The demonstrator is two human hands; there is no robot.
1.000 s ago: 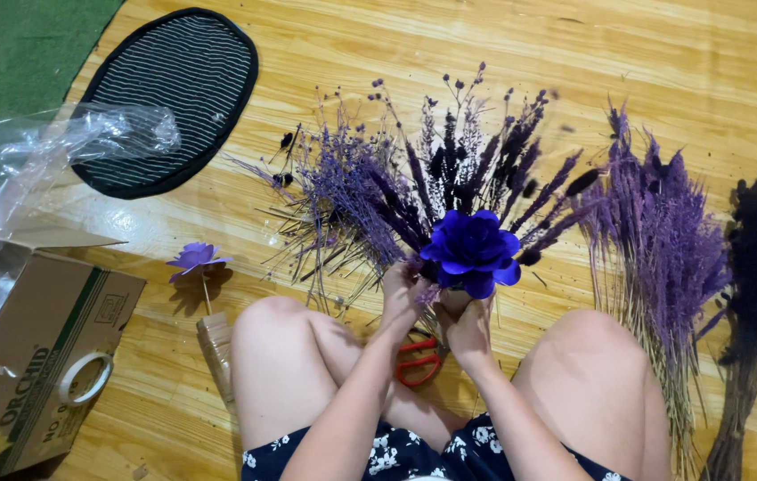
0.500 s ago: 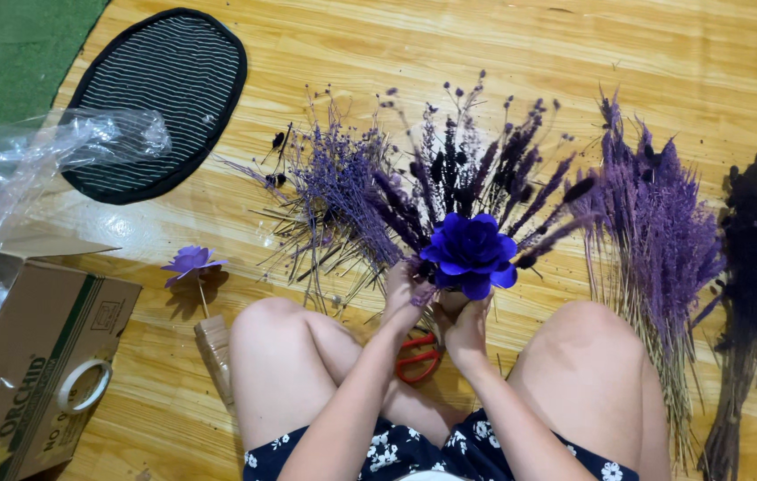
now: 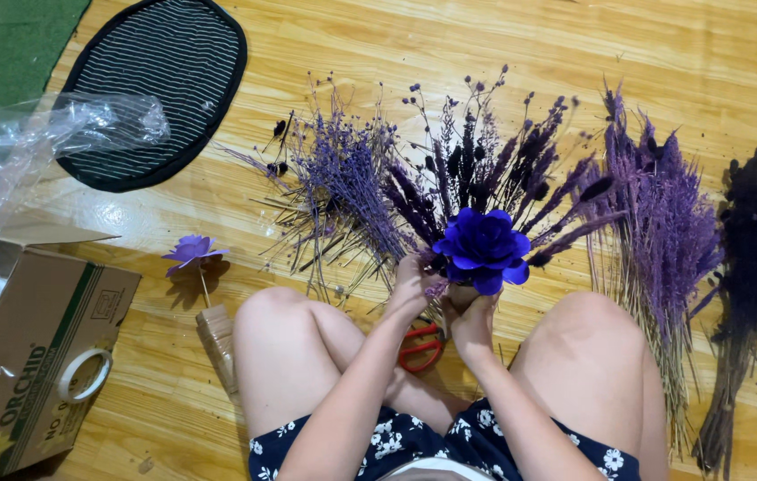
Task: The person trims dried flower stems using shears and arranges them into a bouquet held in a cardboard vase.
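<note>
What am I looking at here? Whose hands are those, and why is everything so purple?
There is no machine here, just a person sitting cross-legged on a wooden floor. The one picture comes from a camera worn on their head, so you look down at their knees and hands as they do.

The left hand and right hand together hold a small bouquet at its stems: a big blue-purple paper-like rose with dark dried sprigs behind it.

On the floor lie bunches of dried purple flowers, a darker bunch at the right, and red-handled scissors between the legs. At the left are a small lilac flower, a cardboard box with a roll of tape on it, clear plastic wrap and a striped black mat.
</note>
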